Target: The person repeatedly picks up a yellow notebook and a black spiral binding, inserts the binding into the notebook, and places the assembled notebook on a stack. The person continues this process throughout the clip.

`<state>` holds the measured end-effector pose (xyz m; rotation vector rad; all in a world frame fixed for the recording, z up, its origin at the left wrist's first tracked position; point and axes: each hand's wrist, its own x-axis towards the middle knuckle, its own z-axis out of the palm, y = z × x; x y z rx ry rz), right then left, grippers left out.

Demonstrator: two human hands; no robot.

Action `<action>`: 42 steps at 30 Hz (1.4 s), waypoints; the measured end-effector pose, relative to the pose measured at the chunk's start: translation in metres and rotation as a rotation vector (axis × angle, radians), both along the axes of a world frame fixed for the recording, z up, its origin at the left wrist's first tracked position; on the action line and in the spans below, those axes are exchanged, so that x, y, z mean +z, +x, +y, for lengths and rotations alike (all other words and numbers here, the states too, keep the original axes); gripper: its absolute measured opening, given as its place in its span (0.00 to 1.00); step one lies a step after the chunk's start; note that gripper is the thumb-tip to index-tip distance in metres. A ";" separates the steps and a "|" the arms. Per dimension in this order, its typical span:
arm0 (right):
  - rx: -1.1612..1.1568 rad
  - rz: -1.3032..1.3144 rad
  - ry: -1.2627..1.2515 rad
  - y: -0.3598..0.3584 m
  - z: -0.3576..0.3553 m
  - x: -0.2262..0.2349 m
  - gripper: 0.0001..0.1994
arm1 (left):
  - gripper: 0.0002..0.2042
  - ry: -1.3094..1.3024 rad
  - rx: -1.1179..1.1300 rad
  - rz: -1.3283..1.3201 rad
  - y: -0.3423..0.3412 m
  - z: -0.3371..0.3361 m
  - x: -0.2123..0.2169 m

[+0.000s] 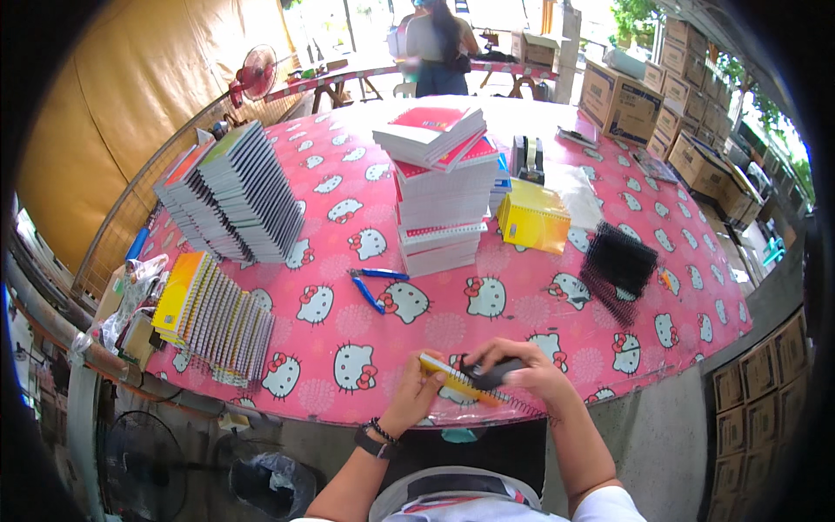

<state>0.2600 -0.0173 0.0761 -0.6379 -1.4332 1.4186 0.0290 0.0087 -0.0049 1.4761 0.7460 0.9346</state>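
Note:
At the table's near edge, my left hand (416, 391) pinches one end of a thin yellow notebook (459, 384), tilted so its bound edge faces up. My right hand (537, 370) is closed around a rounded black hand tool (493, 374) pressed along that edge; its exact kind is unclear. A dark spiral coil (524, 407) runs along the edge and sticks out past the notebook's right end, below my right hand. Beyond my hands lie blue-handled pliers (379, 285). A heap of black spiral coils (622, 261) is to the right.
A tall stack of notebooks (442, 200) stands mid-table, beside yellow notebooks (535, 217) and a tape dispenser (528, 161). Leaning stacks (248, 196) and coil-bound notebooks (217, 322) line the left. Cartons (622, 100) pile at the back right. A person (439, 48) stands beyond the table.

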 end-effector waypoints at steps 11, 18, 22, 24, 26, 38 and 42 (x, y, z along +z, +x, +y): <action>-0.107 -0.362 -0.133 -0.001 0.026 0.004 0.18 | 0.10 0.050 -0.001 -0.063 0.007 -0.004 0.012; -0.001 -0.169 -0.157 -0.010 0.033 0.005 0.23 | 0.11 0.123 0.027 0.016 0.008 -0.001 0.012; -0.062 -0.497 -0.042 -0.015 0.035 0.007 0.17 | 0.11 0.111 0.049 0.047 0.006 -0.006 0.011; -0.235 -0.664 0.095 0.004 0.038 0.005 0.19 | 0.12 0.110 0.039 0.023 0.008 -0.004 0.010; -0.534 -0.932 0.433 0.019 0.044 0.005 0.20 | 0.12 0.099 0.032 -0.040 0.010 -0.002 0.005; -0.507 -0.469 0.323 -0.046 0.000 0.055 0.15 | 0.09 0.443 0.363 0.028 0.019 -0.002 0.092; -0.504 -0.480 0.408 -0.050 -0.003 0.063 0.13 | 0.09 0.416 0.292 -0.036 0.017 -0.007 0.100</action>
